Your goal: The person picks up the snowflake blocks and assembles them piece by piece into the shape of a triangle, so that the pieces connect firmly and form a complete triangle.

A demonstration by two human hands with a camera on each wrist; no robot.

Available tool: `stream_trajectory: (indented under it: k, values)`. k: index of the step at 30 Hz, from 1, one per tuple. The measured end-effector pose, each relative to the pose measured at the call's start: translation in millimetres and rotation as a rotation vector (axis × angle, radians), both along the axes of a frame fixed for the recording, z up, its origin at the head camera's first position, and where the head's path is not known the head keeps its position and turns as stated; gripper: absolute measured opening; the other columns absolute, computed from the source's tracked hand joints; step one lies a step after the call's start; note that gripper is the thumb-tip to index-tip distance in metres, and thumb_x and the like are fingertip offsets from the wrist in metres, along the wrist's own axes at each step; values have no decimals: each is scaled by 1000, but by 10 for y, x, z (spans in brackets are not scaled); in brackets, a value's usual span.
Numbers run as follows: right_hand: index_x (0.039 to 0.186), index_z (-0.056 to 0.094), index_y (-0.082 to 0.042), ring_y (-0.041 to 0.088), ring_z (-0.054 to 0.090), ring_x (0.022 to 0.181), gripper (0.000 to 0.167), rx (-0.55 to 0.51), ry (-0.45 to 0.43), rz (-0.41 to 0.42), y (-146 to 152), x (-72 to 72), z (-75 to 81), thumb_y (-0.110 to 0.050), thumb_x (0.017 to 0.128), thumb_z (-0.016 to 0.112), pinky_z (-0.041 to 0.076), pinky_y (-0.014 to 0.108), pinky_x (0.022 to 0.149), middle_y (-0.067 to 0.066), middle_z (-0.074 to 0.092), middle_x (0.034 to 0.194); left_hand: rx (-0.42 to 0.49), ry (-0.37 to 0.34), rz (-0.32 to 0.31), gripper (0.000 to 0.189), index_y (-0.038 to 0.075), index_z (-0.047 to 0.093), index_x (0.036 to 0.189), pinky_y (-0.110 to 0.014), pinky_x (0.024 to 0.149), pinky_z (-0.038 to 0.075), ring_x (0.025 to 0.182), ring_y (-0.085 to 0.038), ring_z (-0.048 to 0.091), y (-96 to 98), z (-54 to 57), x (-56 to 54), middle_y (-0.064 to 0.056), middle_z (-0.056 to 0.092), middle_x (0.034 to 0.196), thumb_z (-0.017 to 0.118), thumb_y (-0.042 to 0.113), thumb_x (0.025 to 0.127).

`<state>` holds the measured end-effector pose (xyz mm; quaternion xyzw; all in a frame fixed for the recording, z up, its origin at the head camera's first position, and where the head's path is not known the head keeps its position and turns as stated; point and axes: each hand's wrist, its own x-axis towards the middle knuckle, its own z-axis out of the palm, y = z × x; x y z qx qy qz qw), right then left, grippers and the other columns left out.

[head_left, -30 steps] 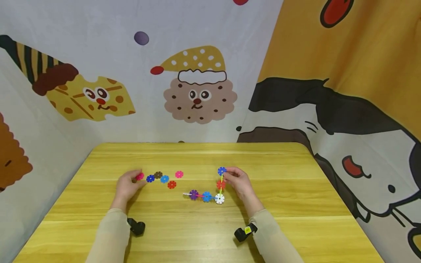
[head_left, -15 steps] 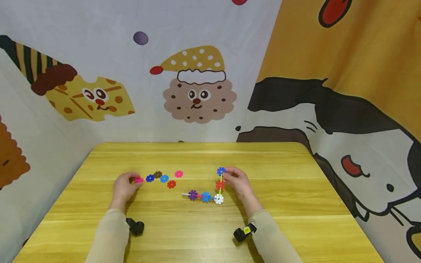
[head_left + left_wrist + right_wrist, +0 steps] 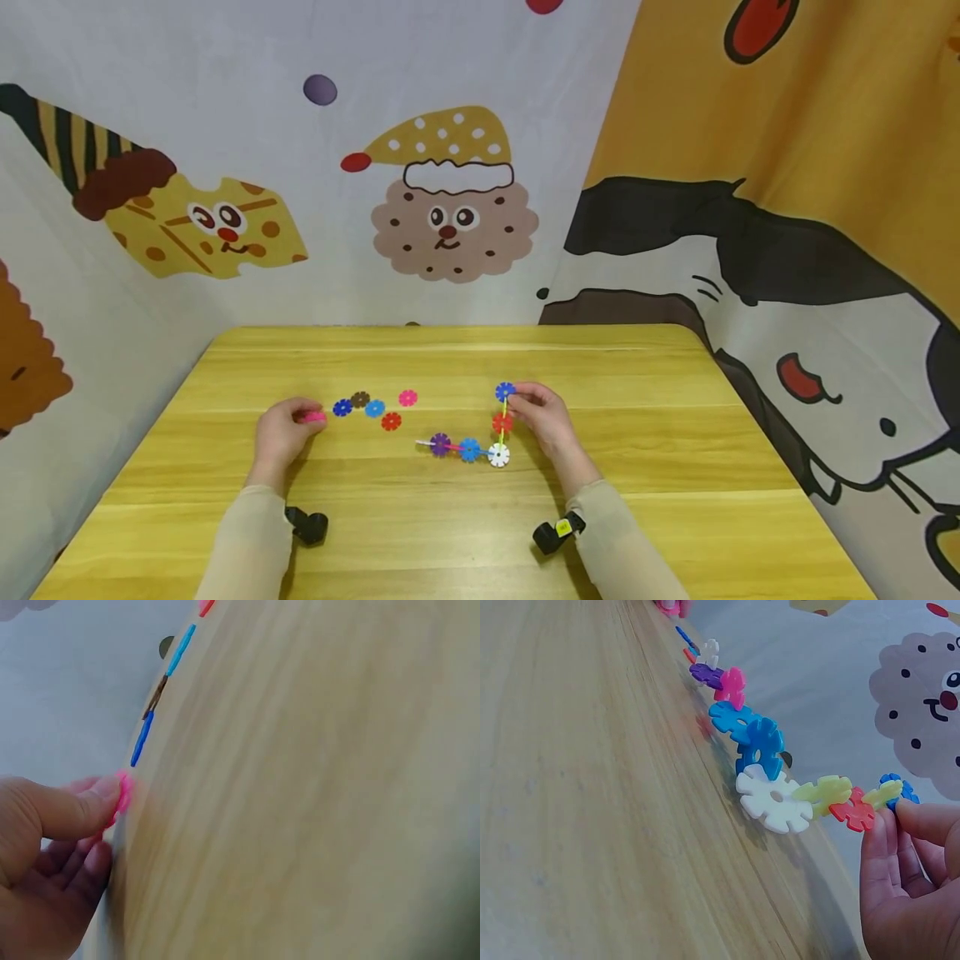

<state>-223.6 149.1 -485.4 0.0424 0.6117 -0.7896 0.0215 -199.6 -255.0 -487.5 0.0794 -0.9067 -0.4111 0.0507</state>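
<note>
Pink disc [image 3: 314, 417], head view: left hand [image 3: 281, 437] pinches it near loose discs [image 3: 375, 408]. Left wrist view: same finding. Right wrist view: right hand [image 3: 922, 877] pinches chain [image 3: 769, 742] by its blue end. Apparent step: fetching; next likely calls for joining both

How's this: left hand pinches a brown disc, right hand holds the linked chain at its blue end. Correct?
Wrong disc colour: the head view shows the left hand pinching a pink disc. The right hand does hold the linked chain at its blue end.
</note>
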Motion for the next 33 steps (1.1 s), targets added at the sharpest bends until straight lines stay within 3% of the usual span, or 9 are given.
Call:
stream_trajectory:
  k: [6, 10, 14, 18, 25, 33]
  values:
    - [111, 62, 14, 14, 64, 75, 20, 1, -2, 2, -1, 1, -6, 12, 91, 61, 57, 25, 72, 6, 64, 88, 24, 17, -86, 15, 0, 73, 103, -34, 73, 50, 84, -25, 61, 165, 137, 40, -11, 70, 92, 73, 2, 88]
    - [112, 61, 14, 15, 64, 76, 21, 7, 0, -2, -1, 5, -4, 11, 91, 62, 57, 25, 73, 6, 64, 88, 63, 44, -154, 11, 2, 73, 100, -32, 70, 50, 82, -23, 60, 415, 265, 13, -8, 70, 91, 74, 5, 89]
    - [112, 62, 14, 16, 65, 76, 22, 9, -7, -15, -3, -2, -8, 11, 90, 64, 58, 26, 73, 6, 64, 88, 125, 80, -211, 8, 4, 72, 98, -30, 66, 50, 80, -22, 60, 710, 324, -45, -6, 69, 90, 72, 8, 92]
    - [109, 64, 11, 16, 65, 76, 19, 17, -11, -19, -4, -8, -13, 11, 90, 64, 57, 26, 72, 6, 65, 87, 190, 108, -265, 6, 5, 72, 96, -27, 62, 51, 78, -21, 61, 1047, 336, -102, -3, 69, 88, 72, 8, 91]
    - [106, 65, 10, 15, 66, 74, 16, 6, 8, -12, -2, -3, -38, 11, 90, 63, 58, 26, 71, 6, 66, 87, 243, 165, -335, 5, 8, 74, 89, -30, 67, 55, 79, -16, 64, 1635, 339, -168, 1, 69, 85, 75, 4, 87]
    - [111, 61, 16, 14, 65, 71, 21, -17, 15, -11, -21, -4, -59, 10, 91, 63, 58, 25, 69, 6, 66, 84, 266, 250, -343, 8, 9, 77, 86, -30, 68, 56, 78, -16, 66, 2028, 261, -281, -2, 72, 86, 78, 1, 84]
